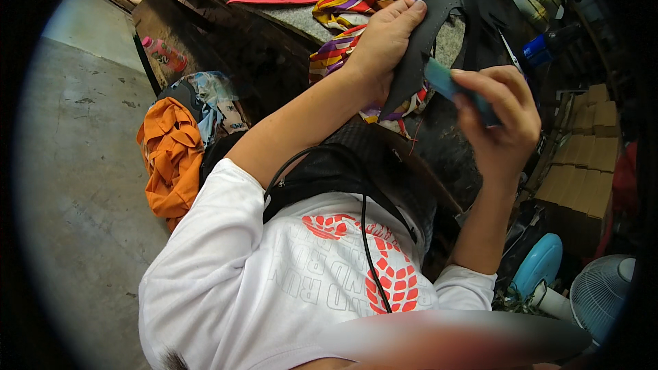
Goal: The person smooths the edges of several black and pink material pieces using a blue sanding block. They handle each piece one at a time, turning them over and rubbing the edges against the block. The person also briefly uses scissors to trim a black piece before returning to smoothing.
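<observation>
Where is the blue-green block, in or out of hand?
In: the right hand grips the blue-green block between thumb and fingers.

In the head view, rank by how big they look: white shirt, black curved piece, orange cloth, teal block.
Largest: white shirt
Black curved piece and orange cloth: too alike to rank
Smallest: teal block, partly hidden

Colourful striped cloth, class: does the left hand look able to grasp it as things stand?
Probably not without letting go: the colourful striped cloth lies close by, but the left hand grips the dark curved piece.
</observation>
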`<state>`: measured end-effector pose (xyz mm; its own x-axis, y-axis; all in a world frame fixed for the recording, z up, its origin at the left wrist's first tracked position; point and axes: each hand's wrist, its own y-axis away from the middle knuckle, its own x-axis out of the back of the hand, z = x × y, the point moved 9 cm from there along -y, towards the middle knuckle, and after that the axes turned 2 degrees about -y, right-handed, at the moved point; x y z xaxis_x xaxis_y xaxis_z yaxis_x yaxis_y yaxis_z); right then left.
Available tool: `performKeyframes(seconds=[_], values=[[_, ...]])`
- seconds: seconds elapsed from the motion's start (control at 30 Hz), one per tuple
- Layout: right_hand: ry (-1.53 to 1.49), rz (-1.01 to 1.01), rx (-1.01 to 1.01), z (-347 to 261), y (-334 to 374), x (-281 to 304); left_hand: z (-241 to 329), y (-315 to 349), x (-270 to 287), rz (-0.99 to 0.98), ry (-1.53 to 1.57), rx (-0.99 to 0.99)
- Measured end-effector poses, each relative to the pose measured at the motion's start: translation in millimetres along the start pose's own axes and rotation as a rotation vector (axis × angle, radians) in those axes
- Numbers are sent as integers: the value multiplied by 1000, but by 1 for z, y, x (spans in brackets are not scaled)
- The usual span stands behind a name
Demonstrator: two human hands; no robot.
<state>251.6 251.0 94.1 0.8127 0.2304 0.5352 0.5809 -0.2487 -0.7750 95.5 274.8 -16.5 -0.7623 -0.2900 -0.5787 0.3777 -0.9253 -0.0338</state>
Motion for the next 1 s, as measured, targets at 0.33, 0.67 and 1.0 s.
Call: performKeyframes(seconds=[0.33,0.67,1.0], values=[[458,194,-80,13,-5,6,-1,16,-16,-31,82,102],[-170,42,-259,27,0,8,5,12,-16,-9,105,76],[78,107,-302,28,3,7,0,7,-17,-205,201,41]])
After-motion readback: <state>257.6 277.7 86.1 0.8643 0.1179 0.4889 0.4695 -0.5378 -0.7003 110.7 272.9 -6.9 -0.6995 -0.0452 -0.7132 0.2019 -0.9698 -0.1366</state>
